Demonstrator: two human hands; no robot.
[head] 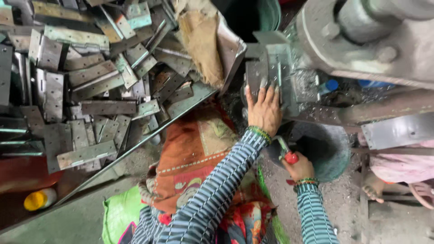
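Nearest the camera, the right hand (299, 168) clenches a red-handled tool (286, 152) at lower centre. Just above, the left hand (264, 110) presses flat, fingers spread, on a metal plate (267, 68) under the press (361, 36) — positioning, I judge; steadiness matters next.

To our left we see a heap of flat metal plates (90, 86), grey and rust-brown, many punched with small holes, piled every way in a shallow metal tray (149, 135) whose long edge runs slantwise toward the middle. A crumpled brown cloth (201, 43) hangs over the tray's far corner. Below the tray lies a yellow bottle with a white cap (40, 199). An orange patterned cloth (199, 149) spreads in the middle, with a green sack (118, 212) just beside it. At far right a bare foot (373, 187) rests under pink fabric (398, 165), near a grey metal bracket (398, 131).
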